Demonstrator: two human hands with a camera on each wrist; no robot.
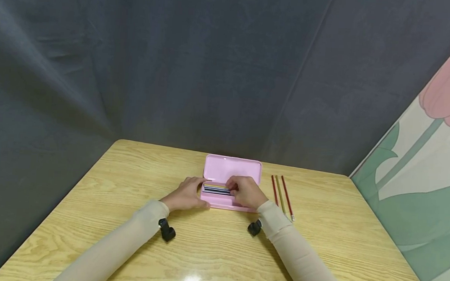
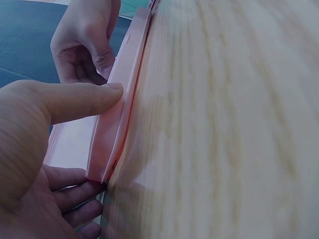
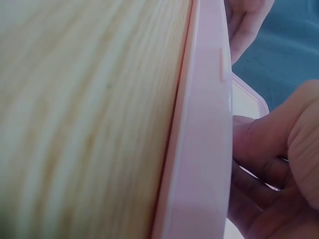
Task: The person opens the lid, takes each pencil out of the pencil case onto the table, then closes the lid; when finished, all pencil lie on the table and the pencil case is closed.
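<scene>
A pink pencil case (image 1: 227,202) stands with its lid (image 1: 224,167) tipped back. Inside, on the left, lie several pencils (image 1: 216,190), dark ones and a yellow one. My left hand (image 1: 186,194) holds the case's left end, its thumb (image 2: 94,99) against the front wall and its fingers round the corner. Over the middle of the case, my right hand (image 1: 247,191) reaches in with bent fingers at the right ends of the pencils. The front wall hides its fingertips in the right wrist view, so I cannot tell whether they pinch a pencil.
Two red pencils (image 1: 287,197) and a yellowish pencil (image 1: 281,193) lie side by side on the wooden table (image 1: 205,248), right of the case. A dark curtain (image 1: 220,73) hangs behind the table, and a flower-patterned cloth (image 1: 426,187) is at the right.
</scene>
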